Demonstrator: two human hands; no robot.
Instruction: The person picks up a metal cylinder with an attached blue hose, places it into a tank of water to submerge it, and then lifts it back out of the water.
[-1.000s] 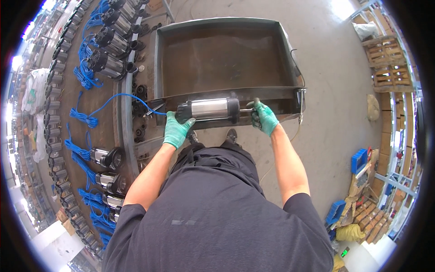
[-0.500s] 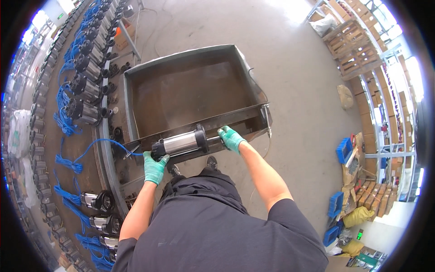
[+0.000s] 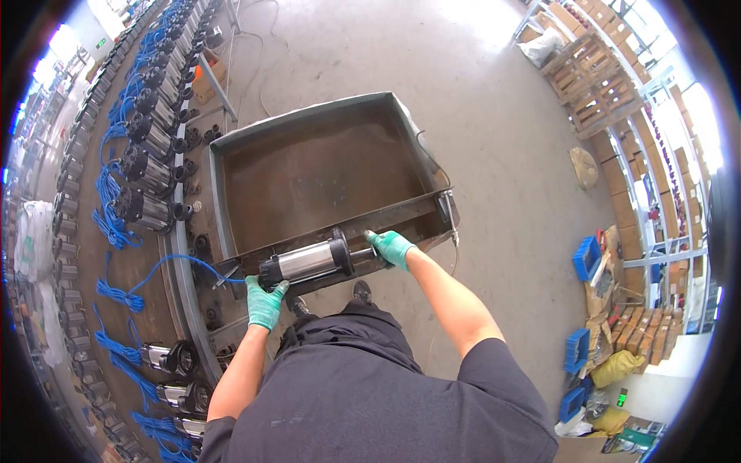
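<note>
A pump [image 3: 306,261] with a shiny steel barrel and black ends lies across the near ledge of a water tank [image 3: 219,202], its right end slightly higher in the picture. My left hand [image 3: 265,302], in a green glove, grips the pump's black left end, thumb toward the barrel. A blue cable [image 3: 171,257] runs from that end off to the left. My right hand [image 3: 390,246], gloved alike, closes round a dark rod [image 3: 361,254] that sticks out of the pump's right end. The fingers partly hide the rod's tip.
Rows of similar pumps [image 3: 147,170] with coiled blue cables stand on a bench at the left. A thin hose [image 3: 454,231] hangs at the tank's right corner. Blue bins [image 3: 587,258], a wooden pallet [image 3: 593,83] and shelves with cartons line the right side.
The tank, pump and hands sit slightly lower in the picture as the view shifts. Both hands keep their places on the pump and its rod.
</note>
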